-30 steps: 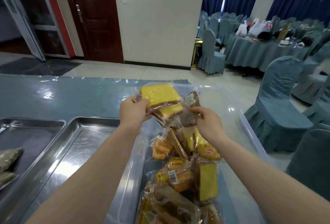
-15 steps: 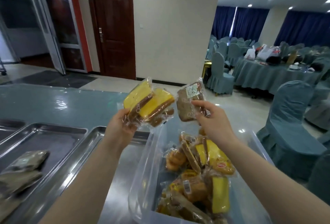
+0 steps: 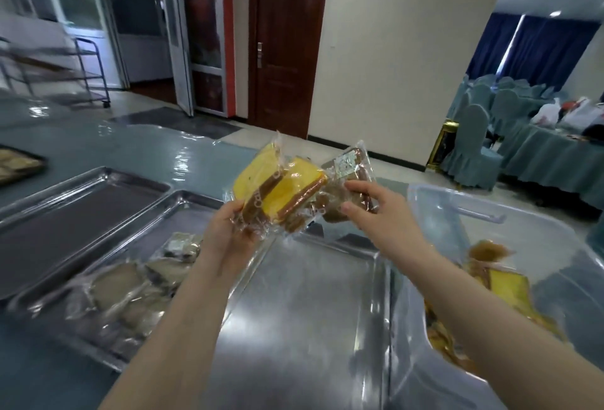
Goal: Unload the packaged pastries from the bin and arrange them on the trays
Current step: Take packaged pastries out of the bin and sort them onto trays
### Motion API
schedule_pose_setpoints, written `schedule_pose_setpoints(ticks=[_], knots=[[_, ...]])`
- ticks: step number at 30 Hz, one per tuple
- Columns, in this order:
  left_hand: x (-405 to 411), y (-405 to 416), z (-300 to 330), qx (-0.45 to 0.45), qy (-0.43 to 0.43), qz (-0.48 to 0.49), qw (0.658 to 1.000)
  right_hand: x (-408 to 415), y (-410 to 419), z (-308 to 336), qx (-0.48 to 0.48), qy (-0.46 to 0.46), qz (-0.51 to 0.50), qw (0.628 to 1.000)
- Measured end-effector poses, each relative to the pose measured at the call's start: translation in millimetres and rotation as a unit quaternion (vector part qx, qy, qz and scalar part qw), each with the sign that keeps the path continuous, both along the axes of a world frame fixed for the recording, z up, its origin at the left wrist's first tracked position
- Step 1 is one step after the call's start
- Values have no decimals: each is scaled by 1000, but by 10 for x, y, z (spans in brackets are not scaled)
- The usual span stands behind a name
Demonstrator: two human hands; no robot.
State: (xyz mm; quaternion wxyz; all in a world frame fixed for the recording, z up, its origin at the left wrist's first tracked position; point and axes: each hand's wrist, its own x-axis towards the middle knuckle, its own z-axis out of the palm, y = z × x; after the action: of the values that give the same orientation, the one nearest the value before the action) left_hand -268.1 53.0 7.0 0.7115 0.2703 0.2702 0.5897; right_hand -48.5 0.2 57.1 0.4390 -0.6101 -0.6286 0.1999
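Teal table [image 3: 81,151], steel trays [image 3: 304,311], clear bin [image 3: 490,213], hands [image 3: 228,229] holding pastries [image 3: 284,194].

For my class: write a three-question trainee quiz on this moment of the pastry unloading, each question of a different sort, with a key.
1. True or false: the left hand holds two yellow cake packs.
2. What does the right hand hold? A) brown pastry pack B) a spoon C) nothing
3. Fill in: the tray directly below the hands holds ___ packs.

Key: 1 true. 2 A. 3 no; the tray to its left holds wrapped packs.
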Motion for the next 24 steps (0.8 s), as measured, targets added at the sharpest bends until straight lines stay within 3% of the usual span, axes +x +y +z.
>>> schedule_pose_setpoints(ticks=[10, 20, 24], knots=[[-1858, 253, -421, -116, 26, 64, 991, -1644, 361, -571, -54, 57, -3, 997], [-2785, 534, -875, -247, 60, 113, 961, -2381, 761, -1169, -133, 125, 20, 983], [-2974, 634, -998, -263, 58, 131, 954, -2507, 1019, -1341, -158, 61, 67, 983]])
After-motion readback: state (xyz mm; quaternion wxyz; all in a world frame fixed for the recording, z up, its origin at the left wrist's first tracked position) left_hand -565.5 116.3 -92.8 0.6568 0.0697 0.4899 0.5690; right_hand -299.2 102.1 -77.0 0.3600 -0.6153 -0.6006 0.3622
